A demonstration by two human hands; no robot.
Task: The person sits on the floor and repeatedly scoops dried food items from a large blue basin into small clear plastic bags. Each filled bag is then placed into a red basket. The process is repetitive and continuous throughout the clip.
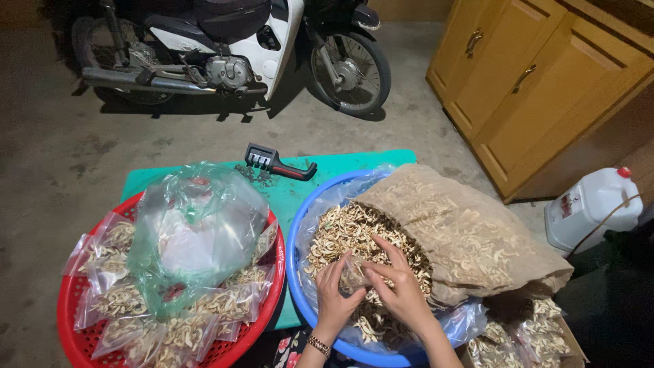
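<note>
Here, both hands work over the round blue plastic basin, lined with clear plastic and heaped with pale dried, curled slices. The left hand and the right hand meet on a small clear plastic bag, held just above the heap; the left fingers pinch one side of its mouth and the right fingers curl round the other side, so both hands are closed on the bag.

The bag looks thin, limp and slippery, and probably weighs next to nothing; it would best be held at the rim, with its mouth spread between thumb and forefinger, since its body would collapse. The slices seem light, dry and brittle, likely to crumble if squeezed, so a loose scoop suits them better than a tight pinch.

A large translucent sack full of the same slices leans on the basin's right side. To the left, a round red plastic basket holds filled small bags beneath a loose greenish plastic bag. Both stand on a green mat on the floor, where a black handled tool lies near the far edge.
</note>
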